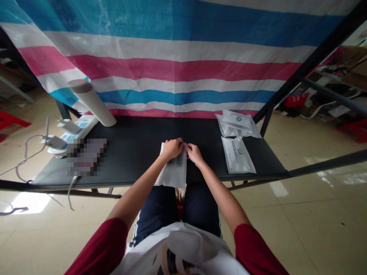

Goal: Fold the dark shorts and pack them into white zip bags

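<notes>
A whitish translucent plastic pouch [173, 170] lies before me at the table's front edge, its lower end hanging slightly over. My left hand [172, 148] is closed on the pouch's far edge, fingers pinched near its right corner. Right beside it, my right hand [194, 153] pinches the same corner from the right side. Faint dark print shows through the pouch; what is inside cannot be made out. Over to the right lies a flat ROCKBROS pouch [238, 156], with a small pile of similar pouches [236, 121] behind it.
At the left stand a white power strip [83, 128] with plugged-in chargers, a pale cylindrical bottle [96, 105] and a blurred-out phone-like object [87, 156] on a cable. A striped plastic sheet [177, 68] hangs behind the black table [134, 133]. Dark metal frame bars flank the table.
</notes>
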`<action>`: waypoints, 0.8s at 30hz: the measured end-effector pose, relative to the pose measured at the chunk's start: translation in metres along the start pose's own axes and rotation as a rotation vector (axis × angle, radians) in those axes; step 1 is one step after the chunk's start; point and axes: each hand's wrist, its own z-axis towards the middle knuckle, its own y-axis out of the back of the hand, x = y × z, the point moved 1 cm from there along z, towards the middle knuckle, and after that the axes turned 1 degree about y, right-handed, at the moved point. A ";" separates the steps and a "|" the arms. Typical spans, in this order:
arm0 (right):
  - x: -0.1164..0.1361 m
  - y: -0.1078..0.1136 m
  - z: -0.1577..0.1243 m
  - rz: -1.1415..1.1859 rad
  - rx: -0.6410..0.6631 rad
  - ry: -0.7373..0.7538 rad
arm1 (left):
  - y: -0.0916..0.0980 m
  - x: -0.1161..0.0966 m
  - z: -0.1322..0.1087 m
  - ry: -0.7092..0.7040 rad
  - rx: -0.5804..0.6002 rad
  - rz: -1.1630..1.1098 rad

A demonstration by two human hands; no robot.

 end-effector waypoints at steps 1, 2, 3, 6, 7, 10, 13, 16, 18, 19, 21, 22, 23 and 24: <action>0.001 -0.001 0.001 -0.002 0.002 -0.002 | 0.000 0.000 0.000 0.007 -0.008 -0.005; 0.001 -0.001 0.000 0.001 0.007 -0.012 | 0.000 0.001 0.000 0.016 -0.015 -0.010; 0.002 -0.002 -0.002 0.010 0.015 -0.025 | 0.000 0.002 0.001 0.030 -0.024 -0.017; 0.000 -0.005 -0.021 0.021 0.054 -0.032 | 0.000 0.008 0.005 0.106 -0.059 -0.029; -0.002 -0.006 -0.032 0.017 0.073 -0.024 | 0.000 0.010 0.006 0.133 -0.073 -0.032; -0.008 -0.009 -0.073 0.009 0.119 -0.013 | 0.002 0.017 0.010 0.168 -0.090 -0.037; -0.012 -0.010 -0.117 0.047 0.134 -0.048 | 0.003 0.020 0.014 0.161 -0.084 -0.042; -0.011 -0.009 -0.145 0.090 0.180 -0.078 | 0.004 0.019 0.016 0.169 -0.082 -0.059; -0.009 -0.008 -0.152 0.091 0.201 -0.085 | 0.006 0.016 0.015 0.129 -0.084 -0.070; -0.008 -0.007 -0.152 0.099 0.196 -0.090 | 0.007 0.013 0.012 0.097 -0.103 -0.073; -0.006 -0.004 -0.147 0.144 0.148 -0.103 | 0.012 0.010 0.003 0.044 -0.193 -0.077; -0.006 -0.002 -0.143 0.176 0.114 -0.108 | 0.014 0.010 -0.003 0.028 -0.254 -0.082; -0.005 0.000 -0.138 0.210 0.083 -0.111 | 0.017 0.011 -0.011 0.021 -0.313 -0.090; -0.006 0.001 -0.133 0.239 0.064 -0.111 | 0.018 0.014 -0.021 0.019 -0.363 -0.102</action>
